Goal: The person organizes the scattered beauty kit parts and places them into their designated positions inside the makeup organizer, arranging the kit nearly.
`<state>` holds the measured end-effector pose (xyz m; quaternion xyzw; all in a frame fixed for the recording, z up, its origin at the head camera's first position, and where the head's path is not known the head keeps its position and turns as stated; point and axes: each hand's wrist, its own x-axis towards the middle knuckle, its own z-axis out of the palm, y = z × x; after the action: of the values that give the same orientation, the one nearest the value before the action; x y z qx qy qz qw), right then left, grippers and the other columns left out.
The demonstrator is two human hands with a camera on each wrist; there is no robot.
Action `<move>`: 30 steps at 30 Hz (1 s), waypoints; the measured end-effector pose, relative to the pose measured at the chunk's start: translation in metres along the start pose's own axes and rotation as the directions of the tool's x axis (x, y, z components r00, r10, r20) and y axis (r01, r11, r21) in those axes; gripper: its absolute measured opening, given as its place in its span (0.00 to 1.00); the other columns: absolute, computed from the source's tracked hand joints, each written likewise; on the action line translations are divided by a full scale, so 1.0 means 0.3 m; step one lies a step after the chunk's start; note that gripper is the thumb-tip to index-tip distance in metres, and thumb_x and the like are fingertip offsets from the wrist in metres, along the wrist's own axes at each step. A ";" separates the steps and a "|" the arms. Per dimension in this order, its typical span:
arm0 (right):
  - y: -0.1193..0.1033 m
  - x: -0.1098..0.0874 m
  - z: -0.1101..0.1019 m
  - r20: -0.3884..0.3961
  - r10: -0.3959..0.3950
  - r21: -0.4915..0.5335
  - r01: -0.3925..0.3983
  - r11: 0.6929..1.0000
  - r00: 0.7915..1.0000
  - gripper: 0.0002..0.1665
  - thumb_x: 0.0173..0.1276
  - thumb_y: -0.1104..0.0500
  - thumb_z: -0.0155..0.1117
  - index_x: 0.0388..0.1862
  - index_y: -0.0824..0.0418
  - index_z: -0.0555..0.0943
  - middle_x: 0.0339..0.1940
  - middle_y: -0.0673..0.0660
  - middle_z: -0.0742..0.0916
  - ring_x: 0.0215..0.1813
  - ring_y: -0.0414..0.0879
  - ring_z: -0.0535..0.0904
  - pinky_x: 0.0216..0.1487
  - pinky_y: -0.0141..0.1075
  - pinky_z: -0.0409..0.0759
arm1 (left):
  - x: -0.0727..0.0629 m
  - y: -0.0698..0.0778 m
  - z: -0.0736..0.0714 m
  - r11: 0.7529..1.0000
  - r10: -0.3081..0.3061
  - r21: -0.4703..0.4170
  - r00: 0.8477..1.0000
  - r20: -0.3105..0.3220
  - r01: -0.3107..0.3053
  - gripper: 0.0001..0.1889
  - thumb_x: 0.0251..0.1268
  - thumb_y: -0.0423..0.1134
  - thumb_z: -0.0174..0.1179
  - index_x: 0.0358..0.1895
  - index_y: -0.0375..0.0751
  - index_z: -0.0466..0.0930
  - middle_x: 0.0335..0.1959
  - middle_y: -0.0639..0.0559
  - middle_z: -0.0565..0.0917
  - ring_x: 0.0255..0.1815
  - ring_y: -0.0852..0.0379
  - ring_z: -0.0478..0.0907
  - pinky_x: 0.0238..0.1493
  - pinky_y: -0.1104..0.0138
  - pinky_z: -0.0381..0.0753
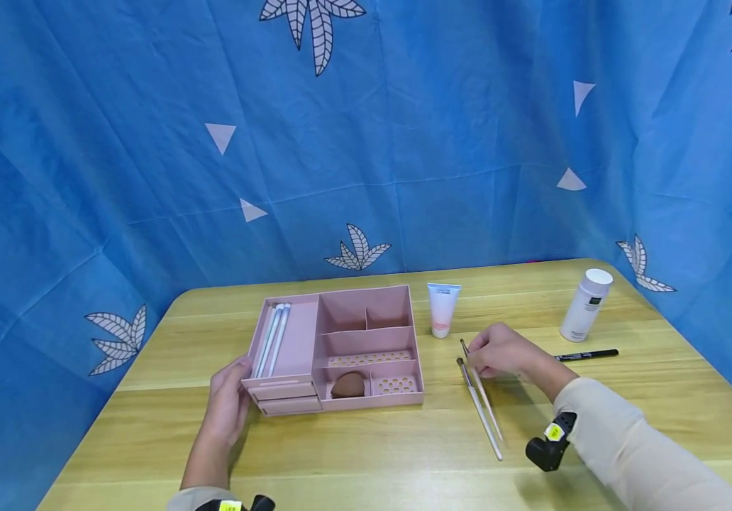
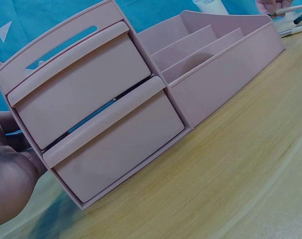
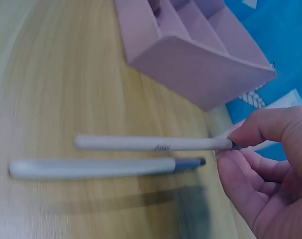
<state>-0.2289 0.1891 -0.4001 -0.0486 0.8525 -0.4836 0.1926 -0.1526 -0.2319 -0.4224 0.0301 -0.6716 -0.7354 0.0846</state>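
Beside the box [image 1: 302, 337] held by the left grip [image 1: 228, 397], the right grip [image 1: 506, 353] pinches one brush [image 1: 486, 401] near a second brush [image 1: 482, 419] on the surface [image 1: 372, 461], with brushes [image 1: 279, 339] and sponge [image 1: 348, 385] already inside and tube [image 1: 443, 311], bottle [image 1: 585, 309] and pen [image 1: 589, 355] seemingly remaining.

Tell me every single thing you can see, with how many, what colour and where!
Table: one, light wood, underneath
Cloth: one, blue with white leaves and triangles, behind the table
Organizer: one, pink, on the table
Drawers: two, pink, organizer's left front
Slim sticks: at least two, whitish, on the organizer's left top
Sponge: apparently one, brown, front compartment
Tube: one, white and pink, right of the organizer
Bottle: one, white, far right
Pen-like stick: one, black, near the bottle
Brushes: two, pale, right of the organizer
Left hand: one, bare, holding the organizer's left side
Right hand: one, bare, pinching one brush
Sleeves: two, cream, on the arms
Wrist cameras: two, black, at the wrists
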 end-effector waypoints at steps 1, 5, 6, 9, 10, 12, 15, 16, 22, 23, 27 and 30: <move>-0.007 0.000 0.003 0.013 -0.008 0.028 0.007 1.000 1.000 0.13 0.54 0.69 0.58 0.39 0.76 0.77 0.27 0.57 0.80 0.28 0.43 0.76 0.31 0.33 0.82 | 0.000 0.000 0.000 1.000 0.002 -0.001 1.000 0.001 -0.002 0.13 0.74 0.41 0.42 0.44 0.51 0.80 0.40 0.60 0.83 0.46 0.64 0.78 0.52 0.73 0.78; -0.041 0.004 0.019 0.050 -0.033 0.113 0.027 0.993 0.998 0.15 0.56 0.69 0.57 0.41 0.78 0.76 0.29 0.57 0.80 0.30 0.43 0.77 0.34 0.34 0.83 | -0.001 0.000 -0.003 1.000 0.010 -0.003 1.000 0.001 -0.010 0.15 0.74 0.40 0.42 0.40 0.56 0.81 0.39 0.59 0.83 0.45 0.63 0.78 0.51 0.72 0.79; -0.051 0.005 0.024 0.058 -0.039 0.129 0.031 0.991 0.998 0.15 0.57 0.69 0.57 0.41 0.78 0.75 0.29 0.57 0.80 0.30 0.43 0.77 0.35 0.34 0.84 | -0.002 0.001 -0.004 1.000 0.010 -0.002 1.000 0.001 -0.010 0.15 0.74 0.40 0.42 0.39 0.57 0.81 0.39 0.60 0.83 0.44 0.63 0.78 0.51 0.72 0.79; -0.082 0.008 0.037 0.072 -0.062 0.170 0.049 0.984 0.995 0.15 0.57 0.69 0.56 0.42 0.77 0.75 0.31 0.57 0.80 0.31 0.43 0.78 0.36 0.34 0.84 | -0.004 0.003 -0.007 1.000 0.014 0.003 1.000 0.001 -0.014 0.14 0.74 0.40 0.43 0.43 0.53 0.81 0.39 0.60 0.83 0.45 0.63 0.79 0.52 0.72 0.79; -0.092 0.008 0.042 0.076 -0.068 0.186 0.053 0.981 0.995 0.14 0.57 0.69 0.57 0.42 0.77 0.75 0.31 0.57 0.80 0.31 0.43 0.78 0.37 0.34 0.84 | -0.005 0.004 -0.007 1.000 0.013 0.005 1.000 0.000 -0.013 0.14 0.74 0.41 0.43 0.45 0.50 0.80 0.40 0.60 0.83 0.45 0.64 0.79 0.52 0.72 0.78; -0.110 0.009 0.052 0.085 -0.085 0.203 0.067 0.977 0.993 0.14 0.56 0.69 0.57 0.41 0.75 0.75 0.31 0.57 0.79 0.31 0.44 0.78 0.37 0.35 0.84 | -0.006 0.006 -0.008 1.000 0.010 0.015 1.000 -0.003 -0.010 0.15 0.74 0.41 0.43 0.51 0.42 0.78 0.40 0.61 0.83 0.46 0.64 0.79 0.52 0.72 0.78; -0.128 0.013 0.068 0.091 -0.107 0.233 0.083 0.969 0.990 0.13 0.56 0.69 0.58 0.40 0.75 0.74 0.32 0.57 0.79 0.32 0.44 0.78 0.38 0.36 0.84 | -0.006 0.009 -0.006 1.000 0.001 0.026 1.000 -0.007 0.000 0.21 0.74 0.41 0.42 0.58 0.28 0.71 0.40 0.61 0.83 0.46 0.63 0.79 0.52 0.72 0.78; -0.133 0.016 0.074 0.093 -0.113 0.241 0.088 0.966 0.989 0.13 0.57 0.69 0.58 0.41 0.75 0.74 0.32 0.57 0.79 0.33 0.44 0.78 0.40 0.37 0.84 | -0.006 0.009 -0.006 1.000 -0.003 0.029 1.000 -0.008 0.003 0.22 0.74 0.41 0.42 0.59 0.25 0.69 0.40 0.61 0.83 0.46 0.64 0.79 0.52 0.72 0.78; -0.156 0.049 0.124 0.095 -0.132 0.296 0.098 0.950 0.987 0.16 0.58 0.69 0.57 0.45 0.77 0.73 0.34 0.58 0.79 0.33 0.43 0.78 0.41 0.35 0.85 | -0.004 0.008 -0.003 1.000 -0.003 0.017 1.000 -0.002 0.003 0.24 0.74 0.43 0.42 0.60 0.24 0.67 0.40 0.61 0.83 0.46 0.64 0.79 0.52 0.72 0.78; -0.162 0.055 0.134 0.096 -0.134 0.305 0.099 0.947 0.986 0.17 0.58 0.69 0.57 0.46 0.78 0.73 0.34 0.57 0.78 0.33 0.43 0.78 0.41 0.35 0.85 | -0.004 0.008 -0.004 1.000 -0.002 0.013 1.000 -0.001 0.002 0.22 0.74 0.43 0.42 0.60 0.27 0.68 0.40 0.61 0.83 0.46 0.63 0.79 0.52 0.72 0.79; -0.192 0.074 0.172 0.103 -0.135 0.352 0.091 0.932 0.985 0.18 0.59 0.70 0.56 0.48 0.78 0.72 0.31 0.57 0.79 0.31 0.42 0.78 0.39 0.33 0.85 | -0.003 0.007 -0.003 1.000 -0.004 0.004 1.000 -0.004 0.004 0.17 0.74 0.42 0.43 0.54 0.37 0.74 0.40 0.60 0.83 0.45 0.63 0.79 0.51 0.71 0.79; -0.218 0.084 0.195 0.109 -0.143 0.371 0.093 0.924 0.984 0.17 0.61 0.70 0.56 0.48 0.78 0.72 0.31 0.57 0.80 0.31 0.43 0.78 0.39 0.34 0.84 | -0.003 0.010 0.000 1.000 -0.006 0.017 1.000 0.004 0.006 0.20 0.74 0.42 0.42 0.60 0.32 0.70 0.40 0.61 0.83 0.46 0.63 0.78 0.52 0.72 0.79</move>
<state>-0.2370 0.1007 -0.3787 -0.0957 0.7285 -0.6398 0.2256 -0.1516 -0.2320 -0.4196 0.0315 -0.6779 -0.7300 0.0807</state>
